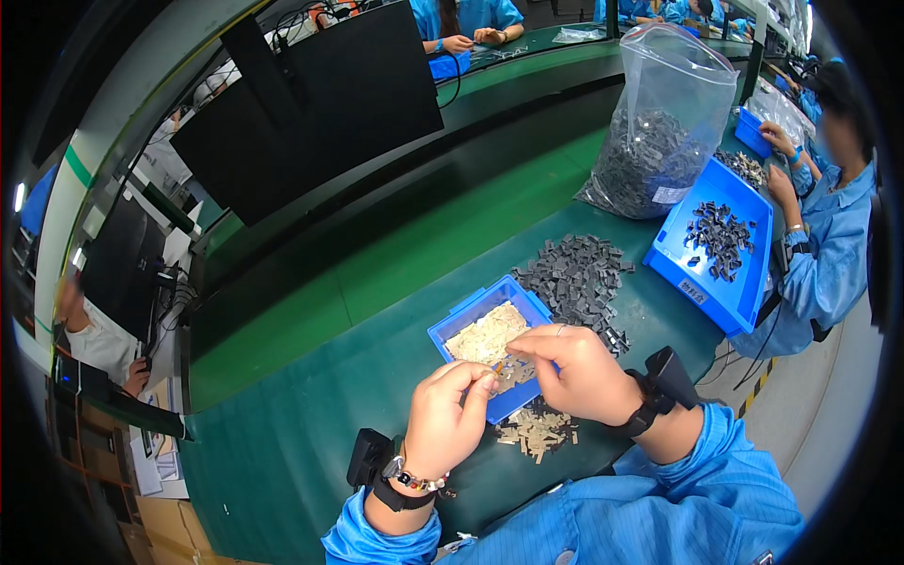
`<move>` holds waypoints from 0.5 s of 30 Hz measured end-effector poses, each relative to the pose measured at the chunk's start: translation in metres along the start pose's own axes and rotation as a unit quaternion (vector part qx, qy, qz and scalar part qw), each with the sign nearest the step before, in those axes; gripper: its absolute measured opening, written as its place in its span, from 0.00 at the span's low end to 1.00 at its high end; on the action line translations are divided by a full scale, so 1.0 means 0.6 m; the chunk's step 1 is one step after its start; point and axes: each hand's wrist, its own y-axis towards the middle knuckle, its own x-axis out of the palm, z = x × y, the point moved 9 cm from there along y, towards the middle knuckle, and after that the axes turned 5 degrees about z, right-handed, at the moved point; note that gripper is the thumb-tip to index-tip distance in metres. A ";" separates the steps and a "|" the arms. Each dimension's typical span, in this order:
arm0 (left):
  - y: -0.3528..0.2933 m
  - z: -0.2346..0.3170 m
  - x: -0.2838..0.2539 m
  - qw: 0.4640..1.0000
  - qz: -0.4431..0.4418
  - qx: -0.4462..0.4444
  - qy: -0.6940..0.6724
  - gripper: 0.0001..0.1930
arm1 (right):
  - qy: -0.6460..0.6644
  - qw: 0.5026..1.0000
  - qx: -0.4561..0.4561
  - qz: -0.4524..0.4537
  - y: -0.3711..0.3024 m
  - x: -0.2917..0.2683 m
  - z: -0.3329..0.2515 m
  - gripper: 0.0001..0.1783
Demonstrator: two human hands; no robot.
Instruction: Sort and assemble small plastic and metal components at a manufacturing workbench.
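A tiny tan piece point(496, 368) is pinched between the fingers of both hands, just above a small blue tray point(471, 311) heaped with pale tan pieces; the tray sits tilted on the green tabletop point(311, 414)
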 end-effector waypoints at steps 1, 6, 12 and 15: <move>0.000 0.000 0.000 1.000 -0.001 -0.005 -0.013 0.04 | 0.069 0.996 0.040 -0.027 0.001 0.006 0.004 0.09; -0.002 0.002 0.003 0.998 -0.010 0.010 -0.058 0.03 | 0.221 0.950 0.173 -0.138 -0.005 0.026 0.008 0.07; -0.006 0.018 0.000 0.999 0.004 0.000 -0.044 0.02 | 0.252 0.942 0.176 -0.134 -0.009 0.030 0.012 0.06; -0.007 0.031 -0.015 0.997 0.069 0.016 0.006 0.01 | 0.269 0.934 0.205 -0.117 -0.014 0.033 0.020 0.04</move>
